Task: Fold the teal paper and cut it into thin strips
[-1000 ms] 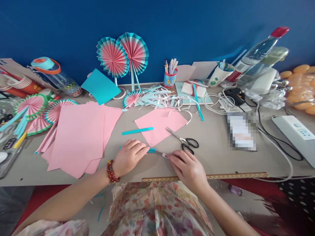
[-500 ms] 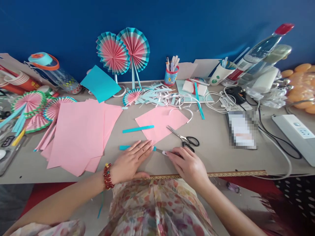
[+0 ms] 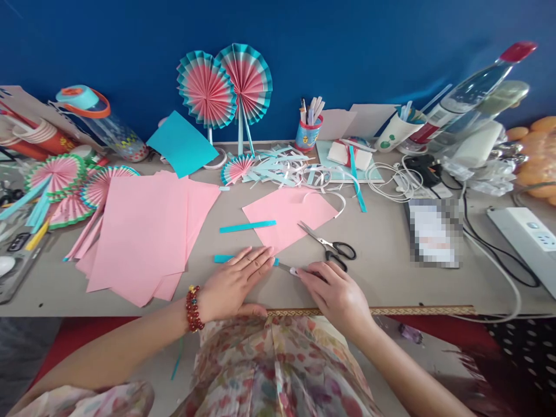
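My left hand (image 3: 243, 281) lies flat with fingers stretched out, pressing a blue paper strip (image 3: 222, 259) onto the table; the palm and fingers hide the strip's middle. Closed around a small craft knife (image 3: 293, 270) is my right hand (image 3: 339, 289). The thin grey blade points left at the strip's right end, and the handle is mostly covered by the fingers. A second blue strip (image 3: 247, 226) rests just beyond my left hand, partly over a pink paper sheet (image 3: 289, 211). Black-handled scissors (image 3: 332, 246) lie beyond my right hand, blades partly on that sheet.
Pink sheets (image 3: 143, 231) are stacked at left, beside folded paper fans (image 3: 56, 176). Two larger fans (image 3: 245, 81) stand against the blue wall. Paper scraps (image 3: 286, 168), a pen cup (image 3: 307, 136), a bottle (image 3: 469, 98), a phone (image 3: 434, 234) and a power strip (image 3: 521, 237) occupy the back and right.
The view has shifted slightly, so everything appears a little to the right. Both hands keep their places on the strip and the knife.
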`<state>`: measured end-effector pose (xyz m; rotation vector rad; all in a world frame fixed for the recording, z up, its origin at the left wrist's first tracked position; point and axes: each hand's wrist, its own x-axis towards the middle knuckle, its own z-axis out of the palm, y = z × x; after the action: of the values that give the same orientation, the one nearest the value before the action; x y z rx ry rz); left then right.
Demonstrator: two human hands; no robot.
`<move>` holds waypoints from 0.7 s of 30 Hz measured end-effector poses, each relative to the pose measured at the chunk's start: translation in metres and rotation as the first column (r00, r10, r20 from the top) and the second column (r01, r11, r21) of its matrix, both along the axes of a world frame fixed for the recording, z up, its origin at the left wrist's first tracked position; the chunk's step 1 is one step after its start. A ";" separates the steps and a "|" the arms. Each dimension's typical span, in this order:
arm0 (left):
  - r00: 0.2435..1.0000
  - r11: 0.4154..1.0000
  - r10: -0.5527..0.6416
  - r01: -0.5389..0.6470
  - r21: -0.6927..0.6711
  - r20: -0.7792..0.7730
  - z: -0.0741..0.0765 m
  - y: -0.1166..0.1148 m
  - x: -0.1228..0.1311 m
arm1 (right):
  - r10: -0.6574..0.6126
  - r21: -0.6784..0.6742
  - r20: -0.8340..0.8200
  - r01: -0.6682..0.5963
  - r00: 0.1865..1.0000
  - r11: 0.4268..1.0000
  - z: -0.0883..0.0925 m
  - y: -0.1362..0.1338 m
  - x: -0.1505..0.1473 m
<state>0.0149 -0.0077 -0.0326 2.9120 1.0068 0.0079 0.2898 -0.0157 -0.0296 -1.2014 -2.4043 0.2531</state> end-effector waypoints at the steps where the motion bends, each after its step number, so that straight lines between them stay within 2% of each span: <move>1: 1.000 1.000 0.003 -0.003 -0.001 0.003 0.000 0.000 0.000 | -0.004 0.000 0.000 0.004 1.000 1.000 0.000 0.000 -0.001; 14: 0.999 1.000 0.012 -0.011 -0.001 0.039 -0.002 0.000 0.000 | -0.020 0.022 0.005 0.020 1.000 1.000 -0.003 -0.004 -0.017; 21: 0.995 0.997 -0.013 0.020 -0.068 0.101 0.014 0.004 -0.014 | -0.033 0.004 0.000 0.033 0.999 0.999 -0.001 -0.005 -0.022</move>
<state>0.0006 -0.0037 -0.0184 2.8261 0.9476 0.1156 0.2676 -0.0210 -0.0306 -1.2389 -2.3820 0.2381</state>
